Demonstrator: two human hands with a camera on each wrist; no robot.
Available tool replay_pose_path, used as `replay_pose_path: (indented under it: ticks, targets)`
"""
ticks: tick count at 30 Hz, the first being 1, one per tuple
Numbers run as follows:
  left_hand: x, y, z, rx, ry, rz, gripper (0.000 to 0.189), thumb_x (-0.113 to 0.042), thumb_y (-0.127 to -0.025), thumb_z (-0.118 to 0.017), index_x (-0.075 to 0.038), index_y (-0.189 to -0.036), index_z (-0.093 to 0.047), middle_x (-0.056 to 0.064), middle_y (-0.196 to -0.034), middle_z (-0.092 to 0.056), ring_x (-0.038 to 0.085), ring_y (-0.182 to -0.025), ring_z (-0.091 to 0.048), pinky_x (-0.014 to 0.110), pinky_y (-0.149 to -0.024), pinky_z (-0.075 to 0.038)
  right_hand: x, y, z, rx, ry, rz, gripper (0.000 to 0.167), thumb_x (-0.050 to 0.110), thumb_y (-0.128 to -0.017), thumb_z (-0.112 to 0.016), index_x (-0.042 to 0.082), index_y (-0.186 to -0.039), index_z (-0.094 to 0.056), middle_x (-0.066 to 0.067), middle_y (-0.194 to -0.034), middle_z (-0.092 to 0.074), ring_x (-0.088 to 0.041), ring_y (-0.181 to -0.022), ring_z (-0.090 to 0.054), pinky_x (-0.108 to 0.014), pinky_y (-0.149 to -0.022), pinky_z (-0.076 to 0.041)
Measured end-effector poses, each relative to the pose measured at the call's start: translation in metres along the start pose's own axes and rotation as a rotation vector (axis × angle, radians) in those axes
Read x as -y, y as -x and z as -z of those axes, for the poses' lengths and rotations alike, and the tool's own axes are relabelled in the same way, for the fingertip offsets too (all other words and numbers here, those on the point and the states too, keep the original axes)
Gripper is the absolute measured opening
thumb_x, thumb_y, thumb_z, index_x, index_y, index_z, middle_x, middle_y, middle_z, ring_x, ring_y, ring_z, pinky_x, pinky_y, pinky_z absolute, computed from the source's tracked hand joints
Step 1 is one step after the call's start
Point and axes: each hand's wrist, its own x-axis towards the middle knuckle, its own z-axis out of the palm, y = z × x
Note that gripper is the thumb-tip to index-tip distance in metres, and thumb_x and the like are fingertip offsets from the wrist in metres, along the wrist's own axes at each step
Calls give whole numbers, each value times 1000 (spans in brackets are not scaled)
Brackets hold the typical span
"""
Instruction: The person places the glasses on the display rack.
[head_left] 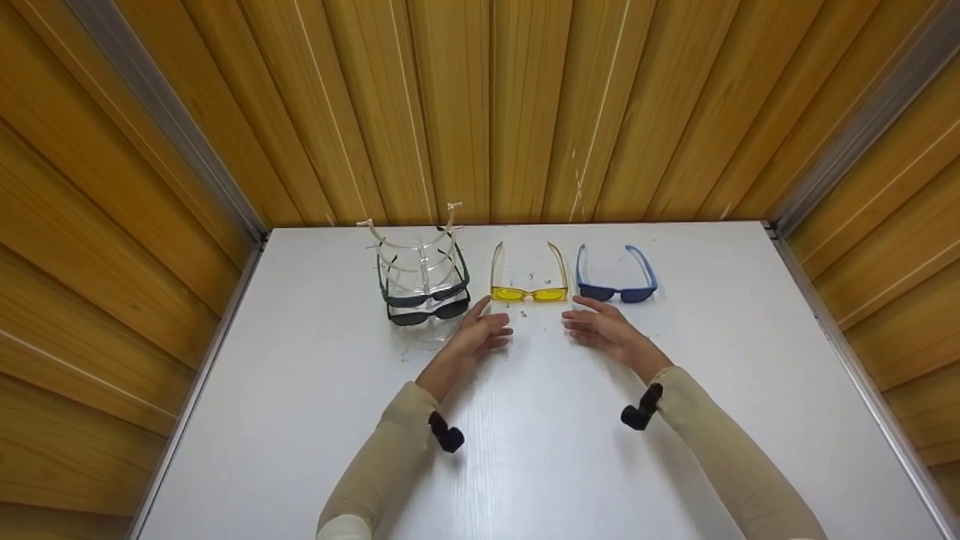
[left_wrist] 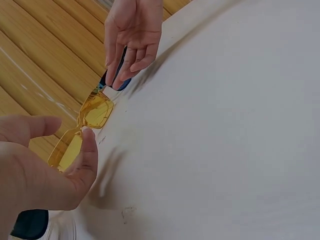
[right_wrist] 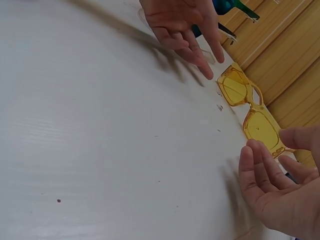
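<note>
Yellow-tinted glasses [head_left: 508, 295] sit on the white table with their temples unfolded toward the back wall. My left hand [head_left: 472, 336] hovers at their near left side, fingers loosely bent and holding nothing. On the other side, my right hand [head_left: 609, 330] is held palm inward with relaxed fingers, just in front of blue-framed sunglasses [head_left: 637, 294]. In the left wrist view, the thumb and fingers of the left hand [left_wrist: 45, 170] stand apart, overlapping the yellow glasses [left_wrist: 97, 111]. The right wrist view has the right hand [right_wrist: 285, 190] close to one yellow lens [right_wrist: 262, 131].
Left of the yellow glasses stands a clear display rack [head_left: 424, 262] with curved arms. Two pairs of dark-lensed sunglasses [head_left: 409, 318] hang on its lower levels. Small specks lie about the white table [head_left: 525, 450]. Wood-patterned panels [head_left: 525, 112] enclose the back and sides.
</note>
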Motion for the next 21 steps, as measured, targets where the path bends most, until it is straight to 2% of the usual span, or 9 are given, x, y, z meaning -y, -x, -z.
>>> replay_pose_path:
  ticks: [5,9,13,17,21]
  targets:
    - [1,-11,-5,-57,21,22,83,-5,-96,-61,-14,-165,-15,25,-138,-59,16,-86,-70,30,-83,-63,-4,-8,-7,31,-64,14,72,10,-104,-57,11,-164,-18,-2,-116,-73,-13,-103,-70,-29,-97,-58]
    - [4,-16,-9,-77,23,33,85,-5,-95,-61,-17,-165,-15,22,-134,-61,14,-83,-68,26,-78,-62,-6,-12,-11,43,-70,16,76,10,-104,-58,14,-165,-14,-2,-114,-74,-15,-104,-70,-31,-97,-56]
    - [4,-18,-13,-72,22,34,84,-5,-95,-61,-18,-165,-15,20,-134,-62,16,-88,-68,28,-82,-62,-5,-13,-13,24,-68,3,76,10,-103,-60,17,-165,-16,-6,-120,-73,-17,-107,-69,-32,-98,-56]
    - [-1,-12,-13,-74,11,42,82,-7,-95,-61,-16,-164,-17,22,-136,-62,20,-96,-69,31,-88,-62,-2,-9,-11,32,-41,-12,74,11,-103,-59,17,-165,-18,-9,-130,-69,-17,-110,-69,-32,-99,-56]
    - [-6,-2,-9,-35,-3,49,80,-10,-96,-63,-13,-164,-20,27,-137,-60,27,-109,-69,32,-90,-62,-1,-2,-5,55,-12,-16,71,12,-104,-59,14,-164,-21,-9,-131,-69,-17,-110,-69,-32,-98,-57]
